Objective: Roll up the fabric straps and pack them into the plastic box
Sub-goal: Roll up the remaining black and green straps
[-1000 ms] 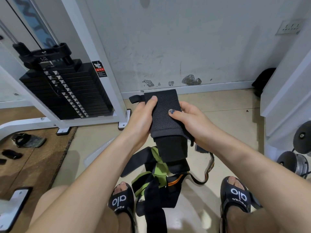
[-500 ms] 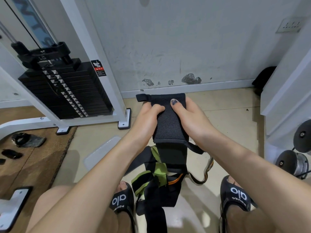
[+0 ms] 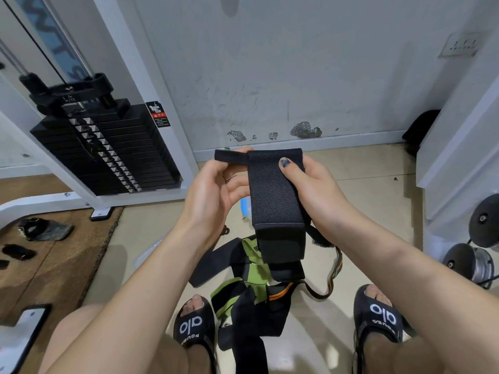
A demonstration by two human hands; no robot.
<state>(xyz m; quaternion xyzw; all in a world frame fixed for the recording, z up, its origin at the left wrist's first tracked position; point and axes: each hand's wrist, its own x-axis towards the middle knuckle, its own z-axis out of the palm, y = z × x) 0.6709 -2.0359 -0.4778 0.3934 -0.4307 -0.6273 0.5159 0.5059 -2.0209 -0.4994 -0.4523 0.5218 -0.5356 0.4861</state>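
Nearest the person, between the two black sandals (image 3: 195,323), a loose pile of straps (image 3: 253,282) lies on the floor (image 3: 364,184), black, green and orange-edged, waiting their turn. Just above that pile, both hands hold up a wide black strap (image 3: 274,195) whose lower end folds back and hangs down toward the pile. The right hand (image 3: 314,190) has its grip on the strap's right edge, thumb pressed flat on the front face near the top and fingers behind. The left hand (image 3: 213,193) pinches the narrow black loop (image 3: 231,155) that sticks out from the strap's top left corner, its other fingers loosely curled beside the strap's edge. Rolling looks barely begun, so the thing to get right is the start: tuck the loop end in tight, keep both edges level so the roll does not cone, and keep tension with the right thumb while the hanging tail feeds in. Beyond the pile on the left, something clear and curved on the floor may be the plastic box (image 3: 147,255), but it is too faint to be sure. Farther off stands a weight stack (image 3: 108,149) against the wall (image 3: 297,63).
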